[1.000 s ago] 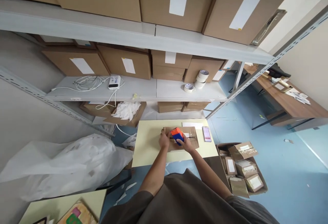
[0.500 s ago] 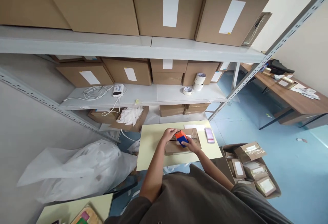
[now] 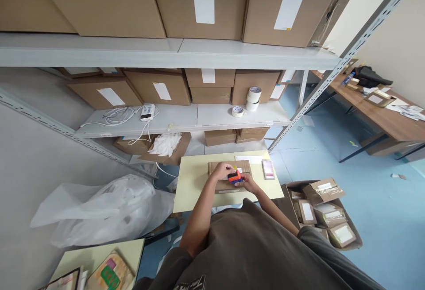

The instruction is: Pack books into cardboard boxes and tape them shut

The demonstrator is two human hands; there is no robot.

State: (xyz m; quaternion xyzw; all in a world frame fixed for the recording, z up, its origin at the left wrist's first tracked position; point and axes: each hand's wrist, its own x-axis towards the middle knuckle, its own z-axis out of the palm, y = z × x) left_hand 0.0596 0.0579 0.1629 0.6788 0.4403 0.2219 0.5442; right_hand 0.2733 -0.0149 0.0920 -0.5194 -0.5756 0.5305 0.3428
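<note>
A small boxy orange-and-blue object [image 3: 234, 176] is held over a cardboard box [image 3: 229, 186]; its exact kind is too small to tell. My right hand [image 3: 248, 183] grips its blue side. At its upper left end, the bent fingers of my left hand [image 3: 223, 171] are pressed together against it, beside a small yellow bit. The brown box lies flat under both hands on a pale yellow table [image 3: 191, 183]. To the right on the table are a phone-like item [image 3: 268, 169] with a blurred face and a white sheet [image 3: 249, 159].
A metal rack [image 3: 166, 55] with cartons stands ahead, tape rolls [image 3: 253, 97] and a white power strip [image 3: 148, 112] on its middle shelf. An open carton of parcels [image 3: 327, 212] sits at right on the floor. A translucent plastic bag [image 3: 116, 212] bulges at left.
The orange-and-blue object has turned in my hands, with its orange and dark end now facing up. A yellow bit shows beside it. The view has shifted slightly.
</note>
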